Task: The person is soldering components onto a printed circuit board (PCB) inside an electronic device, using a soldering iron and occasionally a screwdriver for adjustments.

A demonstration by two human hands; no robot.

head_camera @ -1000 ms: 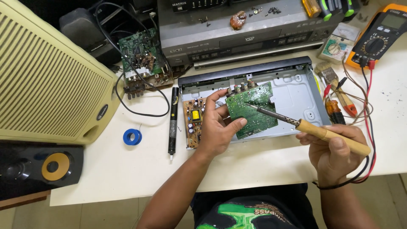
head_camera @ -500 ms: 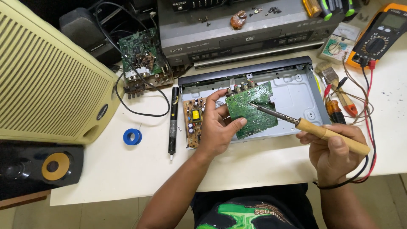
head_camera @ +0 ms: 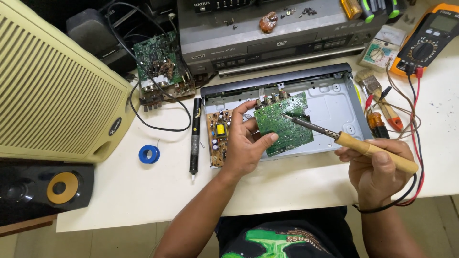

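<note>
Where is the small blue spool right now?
In the head view, the blue spool lies on the white table, left of the black pen-shaped tool and beside the cream speaker cabinet.

Three circuit boards (head_camera: 283, 125), one soldering iron (head_camera: 354, 142), one multimeter (head_camera: 425, 43), two speakers (head_camera: 52, 91).

Bright even light, soft shadows, sharp

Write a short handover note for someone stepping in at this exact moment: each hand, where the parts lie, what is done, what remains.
Left hand: fingers grip the green circuit board, tilted up over the open metal chassis.
Right hand: holds the soldering iron by its wooden handle, tip on the board's upper area.
Nearby: brown board in the chassis's left end, black pen-like tool, blue spool, multimeter.
Done: chassis open, board lifted.
Left: soldering in progress; board not refitted.
</note>
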